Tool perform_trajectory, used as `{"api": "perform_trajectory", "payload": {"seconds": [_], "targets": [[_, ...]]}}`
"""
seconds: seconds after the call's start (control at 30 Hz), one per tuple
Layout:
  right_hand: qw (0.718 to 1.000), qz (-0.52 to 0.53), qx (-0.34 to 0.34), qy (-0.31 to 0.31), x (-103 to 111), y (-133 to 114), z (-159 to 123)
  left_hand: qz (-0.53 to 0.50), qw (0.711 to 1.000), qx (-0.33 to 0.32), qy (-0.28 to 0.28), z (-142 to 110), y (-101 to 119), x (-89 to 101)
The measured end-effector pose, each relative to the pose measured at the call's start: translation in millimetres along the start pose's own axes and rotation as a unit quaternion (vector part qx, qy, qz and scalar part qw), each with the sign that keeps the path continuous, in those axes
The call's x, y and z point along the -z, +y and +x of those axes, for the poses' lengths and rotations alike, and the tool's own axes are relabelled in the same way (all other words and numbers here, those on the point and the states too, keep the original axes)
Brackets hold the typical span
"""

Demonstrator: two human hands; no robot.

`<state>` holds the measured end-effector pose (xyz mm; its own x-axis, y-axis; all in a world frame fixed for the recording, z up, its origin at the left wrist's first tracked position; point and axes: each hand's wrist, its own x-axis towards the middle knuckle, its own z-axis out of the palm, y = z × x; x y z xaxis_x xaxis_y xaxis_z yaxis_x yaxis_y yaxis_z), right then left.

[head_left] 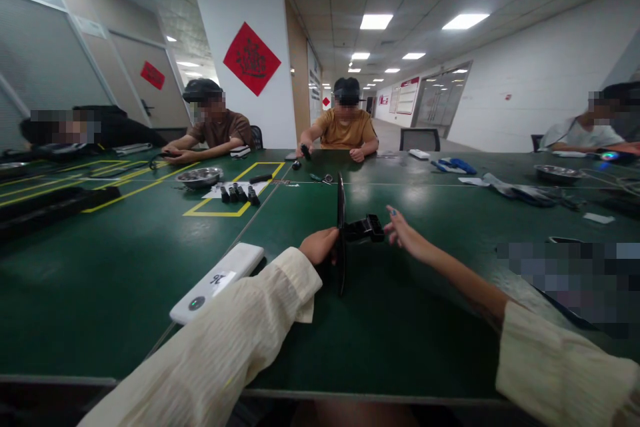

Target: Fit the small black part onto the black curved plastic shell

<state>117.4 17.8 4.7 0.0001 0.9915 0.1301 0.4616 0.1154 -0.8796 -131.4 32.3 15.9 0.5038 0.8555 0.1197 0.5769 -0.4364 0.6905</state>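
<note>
My left hand is closed around a thin black disc-like part that stands on edge on the green table. A black blocky bracket sticks out from the disc's right side. My right hand has its fingers spread and touches the bracket's right end. Both arms wear cream sleeves.
A white power bank lies left of my left arm. Farther off are a yellow-taped square with small black parts, a metal bowl and scissors. Several people sit around the table; another metal bowl is at right.
</note>
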Motion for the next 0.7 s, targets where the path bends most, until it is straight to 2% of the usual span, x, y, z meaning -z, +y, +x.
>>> {"api": "perform_trajectory", "payload": {"seconds": [0.07,0.1,0.17,0.23,0.3,0.43,0.6,0.7], "targets": [[0.986,0.159,-0.016,-0.04,-32.1,-10.7,-8.7,0.088,0.996,-0.013,0.007,-1.2,0.1,-0.3],[0.974,0.222,-0.032,-0.035,-44.1,-15.9,-13.5,0.133,0.991,-0.025,0.008,-1.7,0.0,-1.0],[0.951,0.304,-0.063,0.007,-60.1,-24.6,-21.0,0.212,0.975,-0.061,0.001,-1.9,-0.1,-3.8],[0.938,0.335,-0.069,0.066,-67.6,-29.6,-23.0,0.281,0.955,-0.089,-0.008,0.1,1.1,-8.2],[0.93,0.344,-0.054,0.115,-70.4,-30.5,-18.4,0.321,0.944,-0.072,0.001,4.8,4.4,-13.2],[0.917,0.369,-0.04,0.148,-71.3,-26.8,-1.1,0.306,0.951,0.017,0.047,19.2,11.2,-18.4],[0.9,0.415,-0.08,0.109,-69.3,-23.8,-1.3,0.22,0.969,0.059,0.1,26.3,6.8,-16.0],[0.895,0.429,-0.084,0.084,-68.5,-22.2,-9.3,0.195,0.974,0.065,0.101,22.5,4.3,-15.6]]}}
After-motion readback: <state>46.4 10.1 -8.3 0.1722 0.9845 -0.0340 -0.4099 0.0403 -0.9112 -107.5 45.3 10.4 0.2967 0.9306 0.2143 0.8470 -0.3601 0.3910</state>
